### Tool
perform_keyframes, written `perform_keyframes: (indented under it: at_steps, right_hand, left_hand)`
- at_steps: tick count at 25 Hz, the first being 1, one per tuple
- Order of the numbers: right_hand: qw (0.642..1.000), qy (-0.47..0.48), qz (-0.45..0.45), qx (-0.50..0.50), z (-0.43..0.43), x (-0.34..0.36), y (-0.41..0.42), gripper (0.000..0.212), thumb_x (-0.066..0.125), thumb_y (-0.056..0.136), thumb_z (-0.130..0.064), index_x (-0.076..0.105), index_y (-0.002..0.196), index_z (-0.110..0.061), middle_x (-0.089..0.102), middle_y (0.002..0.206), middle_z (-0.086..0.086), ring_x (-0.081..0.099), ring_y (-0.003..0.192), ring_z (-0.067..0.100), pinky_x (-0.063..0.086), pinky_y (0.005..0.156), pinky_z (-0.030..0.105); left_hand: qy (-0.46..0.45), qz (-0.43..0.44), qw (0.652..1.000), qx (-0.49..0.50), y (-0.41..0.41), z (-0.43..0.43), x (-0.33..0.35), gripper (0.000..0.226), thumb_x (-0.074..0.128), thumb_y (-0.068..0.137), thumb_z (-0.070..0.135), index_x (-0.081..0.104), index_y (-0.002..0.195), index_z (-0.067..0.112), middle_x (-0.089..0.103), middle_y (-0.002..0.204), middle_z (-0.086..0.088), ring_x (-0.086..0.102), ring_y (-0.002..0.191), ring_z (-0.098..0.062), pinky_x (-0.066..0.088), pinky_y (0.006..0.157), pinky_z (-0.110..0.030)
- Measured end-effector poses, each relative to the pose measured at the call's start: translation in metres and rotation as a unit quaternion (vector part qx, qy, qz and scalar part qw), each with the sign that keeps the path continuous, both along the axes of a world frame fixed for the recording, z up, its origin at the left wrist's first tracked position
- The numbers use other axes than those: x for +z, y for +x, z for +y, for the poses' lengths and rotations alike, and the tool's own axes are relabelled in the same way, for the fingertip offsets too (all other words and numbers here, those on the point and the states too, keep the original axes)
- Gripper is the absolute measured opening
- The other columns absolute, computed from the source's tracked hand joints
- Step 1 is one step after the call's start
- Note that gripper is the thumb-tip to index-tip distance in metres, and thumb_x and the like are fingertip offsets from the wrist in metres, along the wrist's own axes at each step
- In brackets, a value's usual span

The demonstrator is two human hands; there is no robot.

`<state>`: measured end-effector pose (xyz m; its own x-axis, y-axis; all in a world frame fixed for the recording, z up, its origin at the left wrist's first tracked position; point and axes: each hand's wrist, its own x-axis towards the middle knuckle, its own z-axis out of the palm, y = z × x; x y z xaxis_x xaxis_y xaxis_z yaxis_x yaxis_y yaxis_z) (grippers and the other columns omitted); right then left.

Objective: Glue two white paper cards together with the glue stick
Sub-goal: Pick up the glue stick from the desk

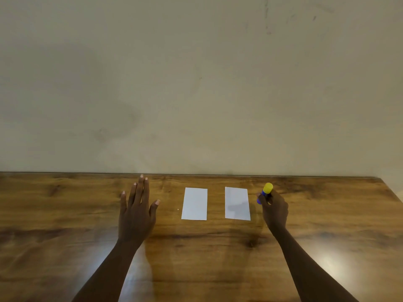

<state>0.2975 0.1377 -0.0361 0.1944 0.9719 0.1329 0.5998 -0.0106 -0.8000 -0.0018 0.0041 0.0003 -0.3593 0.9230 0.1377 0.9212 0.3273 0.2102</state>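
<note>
Two white paper cards lie flat side by side on the wooden table: the left card [194,203] and the right card [237,203], with a gap between them. My right hand [275,209] sits just right of the right card, its fingers wrapped around a blue glue stick [266,191] with a yellow cap; the cap points up and away. My left hand [137,209] is flat with fingers spread, to the left of the left card and apart from it, holding nothing.
The brown wooden table [196,253] ends at a plain beige wall [196,83] just behind the cards. The table's right edge [390,190] slants in at the far right. A tiny white speck [178,209] lies left of the left card.
</note>
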Motion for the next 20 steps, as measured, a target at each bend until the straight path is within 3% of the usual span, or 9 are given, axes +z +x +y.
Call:
perform_keyframes:
  at_steps: [4, 7, 10, 13, 16, 20]
  right_hand:
    - [0.996, 0.055, 0.035, 0.056, 0.005, 0.049, -0.029, 0.021, 0.060, 0.083, -0.021, 0.055, 0.079, -0.001, 0.064, 0.071, 0.019, 0.055, 0.062, 0.031, 0.041, 0.054, 0.036]
    - [0.984, 0.111, 0.082, 0.110, -0.007, 0.093, -0.059, 0.023, 0.056, 0.086, -0.024, 0.050, 0.076, -0.004, 0.058, 0.069, 0.023, 0.052, 0.062, 0.035, 0.045, 0.054, 0.044]
    - [0.964, 0.152, 0.139, 0.171, -0.030, 0.137, -0.086, 0.020, 0.055, 0.086, -0.026, 0.047, 0.074, -0.011, 0.052, 0.067, 0.019, 0.049, 0.060, 0.035, 0.045, 0.051, 0.041]
    - [0.936, 0.184, 0.185, 0.237, -0.058, 0.185, -0.105, 0.012, 0.052, 0.084, -0.031, 0.046, 0.075, -0.027, 0.053, 0.066, 0.011, 0.052, 0.055, 0.028, 0.047, 0.046, 0.023]
    - [0.919, 0.228, 0.190, 0.261, -0.081, 0.226, -0.114, 0.013, 0.052, 0.087, -0.019, 0.047, 0.079, -0.028, 0.058, 0.067, 0.012, 0.055, 0.056, 0.029, 0.048, 0.051, 0.032]
    - [0.906, 0.244, 0.205, 0.277, -0.104, 0.266, -0.117, 0.015, 0.056, 0.084, -0.013, 0.049, 0.083, -0.027, 0.057, 0.072, -0.003, 0.056, 0.058, 0.017, 0.050, 0.054, 0.027]
  left_hand:
    - [0.035, -0.003, 0.999, -0.012, 0.012, 0.013, 0.023, 0.064, 0.012, 0.093, 0.042, 0.036, 0.134, 0.000, 0.033, 0.146, -0.021, 0.032, 0.134, -0.038, 0.026, 0.107, -0.057]
    - [0.102, -0.164, 0.981, -0.003, 0.035, 0.029, 0.058, 0.045, 0.042, 0.093, 0.030, 0.045, 0.129, 0.002, 0.041, 0.142, -0.019, 0.035, 0.134, -0.034, 0.024, 0.112, -0.048]
    - [0.209, -0.414, 0.886, -0.018, 0.064, 0.035, 0.113, 0.038, 0.060, 0.084, 0.024, 0.059, 0.116, 0.004, 0.061, 0.124, -0.015, 0.058, 0.114, -0.023, 0.043, 0.097, -0.031]
    - [0.250, -0.542, 0.798, -0.086, 0.088, 0.029, 0.172, 0.030, 0.065, 0.079, 0.019, 0.065, 0.108, 0.010, 0.070, 0.107, -0.008, 0.066, 0.097, -0.012, 0.050, 0.082, -0.017]
    - [0.303, -0.555, 0.761, -0.144, 0.104, 0.016, 0.221, 0.028, 0.065, 0.078, 0.013, 0.064, 0.106, 0.015, 0.071, 0.087, 0.000, 0.069, 0.078, -0.008, 0.053, 0.067, -0.013]
    - [0.338, -0.541, 0.759, -0.133, 0.107, -0.001, 0.268, 0.021, 0.063, 0.081, 0.017, 0.068, 0.100, 0.010, 0.071, 0.086, 0.001, 0.068, 0.079, -0.007, 0.053, 0.065, -0.011]
